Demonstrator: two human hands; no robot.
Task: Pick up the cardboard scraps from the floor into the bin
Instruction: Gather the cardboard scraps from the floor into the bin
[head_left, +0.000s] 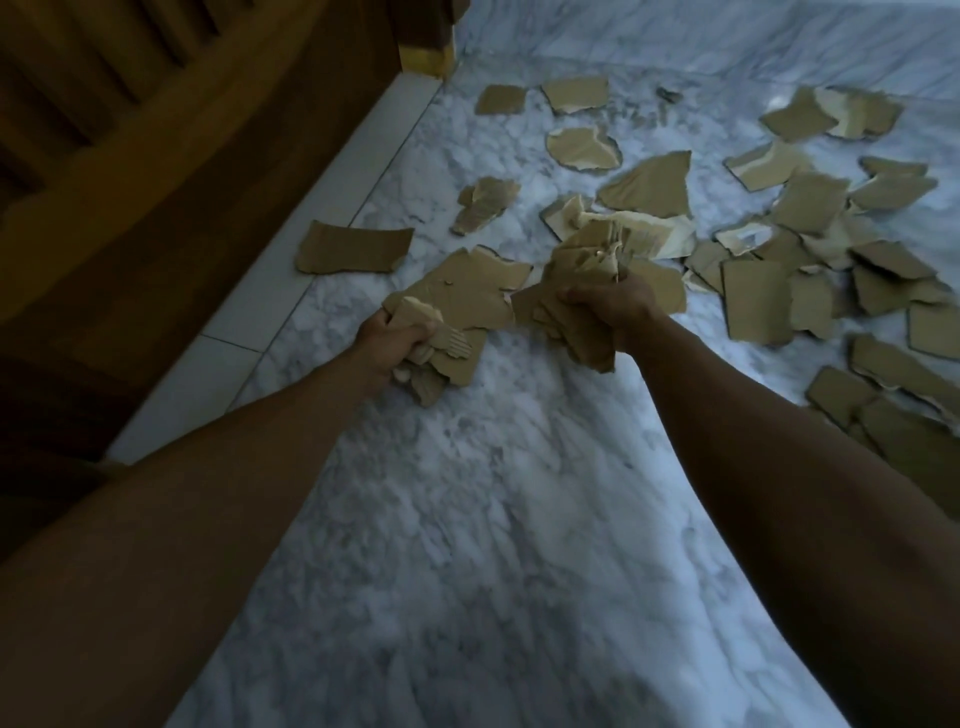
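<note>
Bunches of torn brown cardboard scraps (457, 306) are being gripped in both hands' curled fingers (415, 328), bin-carrying being needed next.

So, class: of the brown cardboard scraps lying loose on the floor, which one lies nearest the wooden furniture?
The long rectangular brown cardboard scrap, alone on the plain white border tile; the rest lie on the marble.

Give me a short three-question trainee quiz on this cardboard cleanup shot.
1. True or false: the left hand is empty.
2. What does the right hand hold in its grip: A) a broom, B) a bundle of cardboard scraps, C) nothing?
3. Is the bin in view?

Key: 1. False, it grips a wad of scraps. 2. B. 3. No; only the marble floor, loose scraps and wooden furniture show.
</note>
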